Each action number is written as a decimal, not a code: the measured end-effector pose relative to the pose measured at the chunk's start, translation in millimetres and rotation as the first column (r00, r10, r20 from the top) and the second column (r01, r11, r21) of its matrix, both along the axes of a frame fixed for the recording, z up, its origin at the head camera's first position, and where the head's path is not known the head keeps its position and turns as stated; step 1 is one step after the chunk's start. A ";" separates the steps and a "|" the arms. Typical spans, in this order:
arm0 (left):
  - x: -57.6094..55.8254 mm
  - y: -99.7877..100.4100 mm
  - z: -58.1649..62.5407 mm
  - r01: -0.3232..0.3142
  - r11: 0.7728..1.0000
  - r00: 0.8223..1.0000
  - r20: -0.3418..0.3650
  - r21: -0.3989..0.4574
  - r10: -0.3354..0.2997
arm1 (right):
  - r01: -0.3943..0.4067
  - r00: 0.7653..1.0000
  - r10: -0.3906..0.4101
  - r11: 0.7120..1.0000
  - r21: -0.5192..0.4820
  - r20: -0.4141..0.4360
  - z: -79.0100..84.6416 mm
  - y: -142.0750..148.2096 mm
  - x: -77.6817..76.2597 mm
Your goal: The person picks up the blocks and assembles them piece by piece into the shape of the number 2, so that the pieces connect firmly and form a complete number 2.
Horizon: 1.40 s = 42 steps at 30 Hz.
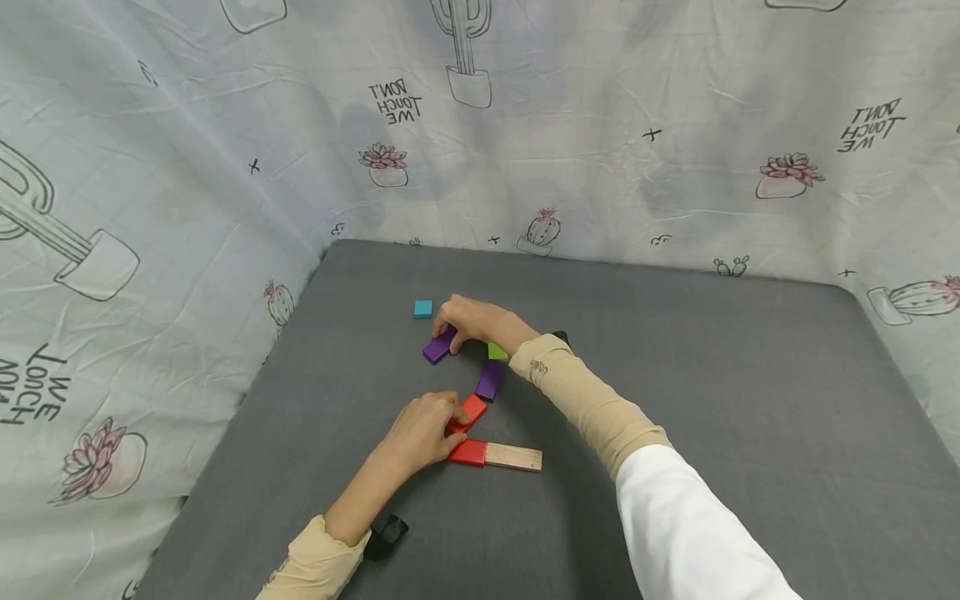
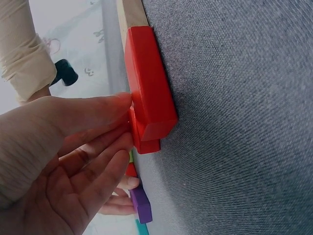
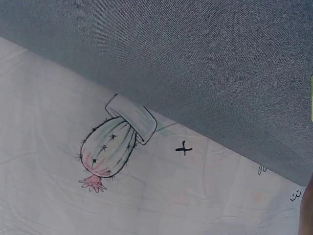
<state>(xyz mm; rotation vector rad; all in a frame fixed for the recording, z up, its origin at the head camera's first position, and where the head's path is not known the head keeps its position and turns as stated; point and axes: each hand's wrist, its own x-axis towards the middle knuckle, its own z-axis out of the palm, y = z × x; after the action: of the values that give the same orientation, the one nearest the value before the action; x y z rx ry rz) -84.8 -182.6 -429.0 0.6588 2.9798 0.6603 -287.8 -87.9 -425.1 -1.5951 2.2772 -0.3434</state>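
My left hand [image 1: 427, 429] pinches the lower end of a red block [image 1: 474, 408] between thumb and index finger. Its thumb lies right at the edge of a second, nearer red block [image 2: 149, 78], whose end meets a plain wooden block [image 1: 513, 457]. Farther back, my right hand [image 1: 474, 321] holds a purple block [image 1: 437, 347] between thumb and fingers. Another purple block [image 1: 491, 381] runs from the red block up to a lime green block [image 1: 497, 352], partly covered by the right wrist. A blue block [image 1: 423, 309] lies left of the right hand.
All the blocks lie on a grey cloth-covered table [image 1: 712, 417]. White printed curtains [image 1: 600, 125] hang along its back and sides. A sliver of a red block [image 2: 131, 170] shows beside the right hand in the left wrist view. Each wrist carries a black camera [image 1: 386, 535].
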 end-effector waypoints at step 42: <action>1.6 -0.7 0.1 -0.008 1.000 1.000 0.004 0.007 0.008 | 0.929 0.350 -0.435 0.276 -0.246 0.830 -2.0 24.2 -23.4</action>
<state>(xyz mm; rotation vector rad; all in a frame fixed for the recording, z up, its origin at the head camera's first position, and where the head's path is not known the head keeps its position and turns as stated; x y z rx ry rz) -83.2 -183.3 -428.9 0.6448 2.9792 0.6720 -311.2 -63.7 -427.1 -0.1733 2.1831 -1.9142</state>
